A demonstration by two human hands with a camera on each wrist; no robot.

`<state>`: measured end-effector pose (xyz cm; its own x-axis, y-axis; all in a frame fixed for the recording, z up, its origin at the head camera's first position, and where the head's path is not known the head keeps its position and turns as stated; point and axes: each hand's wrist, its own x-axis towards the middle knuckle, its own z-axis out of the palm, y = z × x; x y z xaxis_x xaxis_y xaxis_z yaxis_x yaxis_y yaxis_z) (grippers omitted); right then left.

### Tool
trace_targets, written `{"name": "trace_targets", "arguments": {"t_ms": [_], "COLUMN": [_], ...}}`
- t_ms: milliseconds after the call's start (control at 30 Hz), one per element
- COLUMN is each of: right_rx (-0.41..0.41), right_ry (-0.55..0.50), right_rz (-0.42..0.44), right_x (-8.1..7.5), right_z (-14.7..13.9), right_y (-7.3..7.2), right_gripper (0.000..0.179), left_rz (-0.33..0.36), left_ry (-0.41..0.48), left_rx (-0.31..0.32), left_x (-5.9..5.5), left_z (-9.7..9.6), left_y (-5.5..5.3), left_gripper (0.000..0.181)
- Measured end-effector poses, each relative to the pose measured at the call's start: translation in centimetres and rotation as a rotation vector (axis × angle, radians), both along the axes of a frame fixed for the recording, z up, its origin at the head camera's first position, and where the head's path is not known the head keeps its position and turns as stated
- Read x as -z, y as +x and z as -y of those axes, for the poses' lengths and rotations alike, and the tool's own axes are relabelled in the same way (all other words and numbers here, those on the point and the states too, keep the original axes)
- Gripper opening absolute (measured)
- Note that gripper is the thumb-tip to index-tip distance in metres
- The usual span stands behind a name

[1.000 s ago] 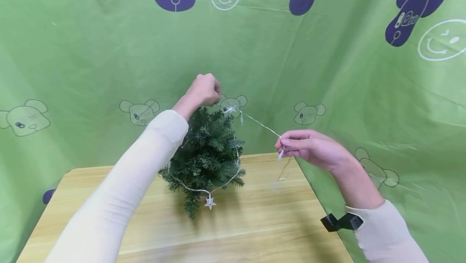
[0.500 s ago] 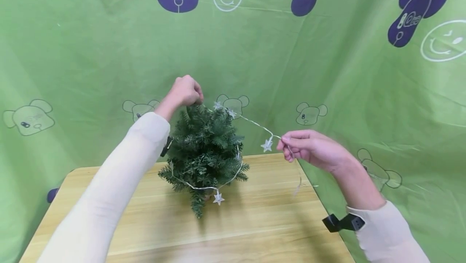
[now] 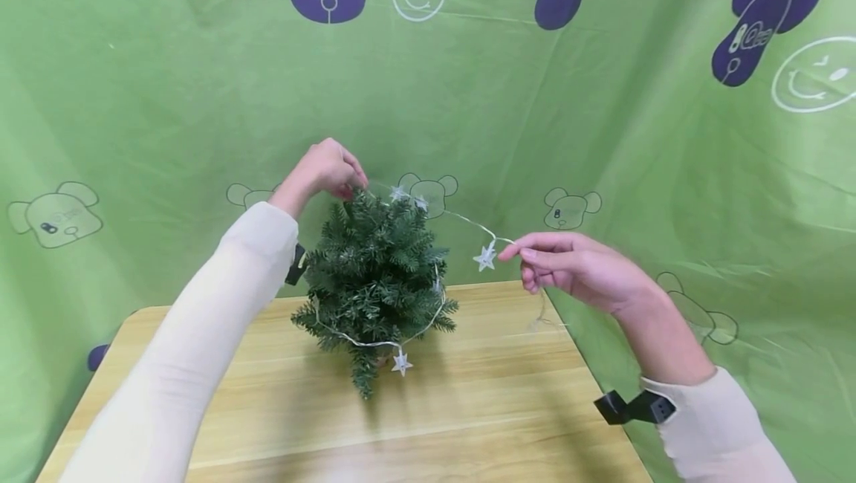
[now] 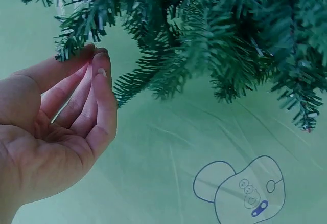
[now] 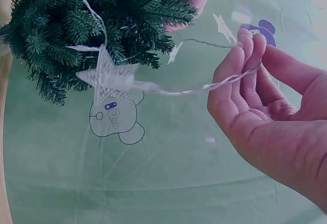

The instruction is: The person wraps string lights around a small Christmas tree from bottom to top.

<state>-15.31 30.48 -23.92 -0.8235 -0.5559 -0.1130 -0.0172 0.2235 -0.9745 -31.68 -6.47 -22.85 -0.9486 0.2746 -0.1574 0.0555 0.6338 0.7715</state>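
Observation:
A small green artificial Christmas tree (image 3: 377, 275) stands on the table. A clear wire string of star lights (image 3: 468, 221) loops around its front and runs across its top toward the right. My left hand (image 3: 328, 169) is at the treetop, fingertips pinched together at the string's end there; in the left wrist view, branches partly cover what they hold. To the right of the tree, my right hand (image 3: 582, 271) pinches the wire between thumb and fingers, beside a hanging star (image 3: 484, 258). The right wrist view shows the wire (image 5: 204, 87) passing into those fingers.
A wooden table (image 3: 468, 409) lies below. Another star (image 3: 401, 362) hangs at the tree's lower front. Loose wire (image 3: 543, 317) dangles under my right hand near the table's right edge. A green printed curtain (image 3: 468, 82) forms the backdrop.
My left hand has moved left and slightly down over the treetop. The string between the hands now shows more stars, one hanging just left of my right hand, which has stayed nearly in place.

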Motion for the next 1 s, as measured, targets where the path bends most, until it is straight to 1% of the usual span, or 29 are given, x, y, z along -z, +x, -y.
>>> {"name": "trace_targets", "arguments": {"t_ms": [100,200,300,433,567,667,767,900,1000], "right_rx": [-0.003,-0.009,-0.013,-0.018,-0.026,-0.025,-0.023,-0.036,-0.046], "right_ry": [0.005,0.008,0.006,0.001,-0.003,-0.004,-0.005,-0.011,-0.017], "right_rz": [-0.004,-0.006,-0.009,-0.008,-0.001,0.002,0.007,0.006,0.005], "right_x": [-0.1,-0.2,-0.2,-0.2,-0.2,-0.1,0.0,0.0,0.0], "right_z": [0.2,0.3,0.4,0.4,0.5,0.5,0.5,0.5,0.7], "right_y": [0.1,0.1,0.1,0.0,0.0,-0.1,-0.1,-0.2,-0.2], "right_gripper": [0.028,0.028,0.028,0.028,0.027,0.027,0.027,0.026,0.026], "left_rz": [0.007,-0.009,-0.025,-0.007,-0.009,-0.043,-0.079,-0.178,-0.268], "left_ry": [-0.052,-0.1,-0.14,-0.164,-0.163,-0.191,-0.201,-0.193,-0.182], "left_rx": [0.016,0.043,0.081,0.121,0.118,0.109,0.086,0.056,0.062], "left_x": [0.3,0.7,1.2,1.8,1.7,1.0,-0.1,-2.3,-3.6], "left_z": [0.2,0.5,0.7,1.0,1.2,1.4,1.4,0.6,-0.7], "left_y": [-0.1,-0.2,0.0,0.4,1.0,1.6,2.2,3.2,4.3], "left_gripper": [0.022,0.026,0.023,0.021,0.022,0.022,0.023,0.022,0.02]}}
